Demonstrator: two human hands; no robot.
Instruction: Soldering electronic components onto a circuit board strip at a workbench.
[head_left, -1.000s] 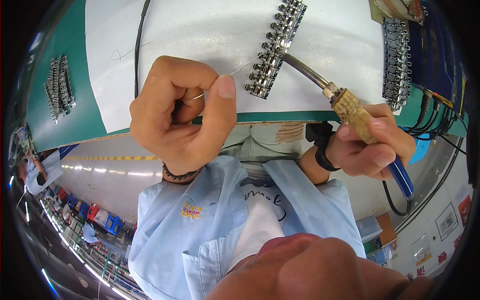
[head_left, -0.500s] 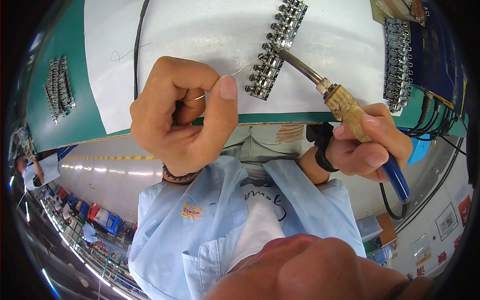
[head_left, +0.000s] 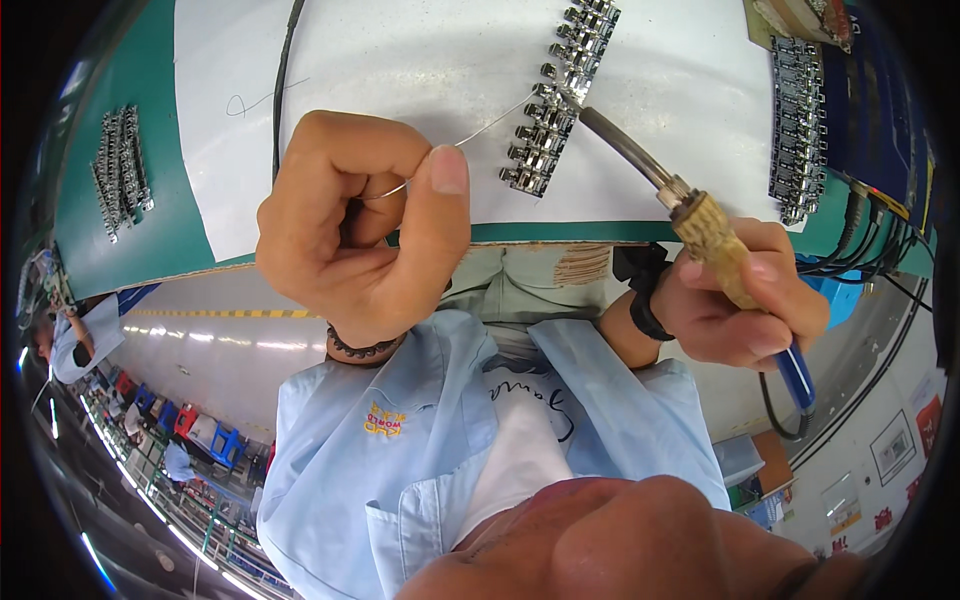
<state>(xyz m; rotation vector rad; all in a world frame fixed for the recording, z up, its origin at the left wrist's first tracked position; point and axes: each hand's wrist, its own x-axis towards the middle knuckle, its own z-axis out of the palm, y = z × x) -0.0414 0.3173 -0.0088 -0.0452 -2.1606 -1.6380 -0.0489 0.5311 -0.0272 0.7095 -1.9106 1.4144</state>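
My left hand [head_left: 360,235] pinches a thin solder wire [head_left: 490,122] between thumb and fingers; the wire runs up and right to a strip of small metal connectors [head_left: 556,95] lying on a white sheet [head_left: 420,70]. My right hand [head_left: 745,300] grips a soldering iron [head_left: 700,225] by its tan and blue handle. The iron's metal tip touches the same connector strip where the wire ends. A dark band sits on my right wrist, a bead bracelet on my left.
Another connector strip [head_left: 798,125] lies at the right of the sheet, and a further bundle [head_left: 120,170] rests on the green mat [head_left: 190,215] at left. A black cable [head_left: 283,80] crosses the sheet. Cables [head_left: 880,215] and a dark box stand at far right.
Both hands hold almost the same pose; the iron tip and the wire end have shifted only slightly along the connector strip.
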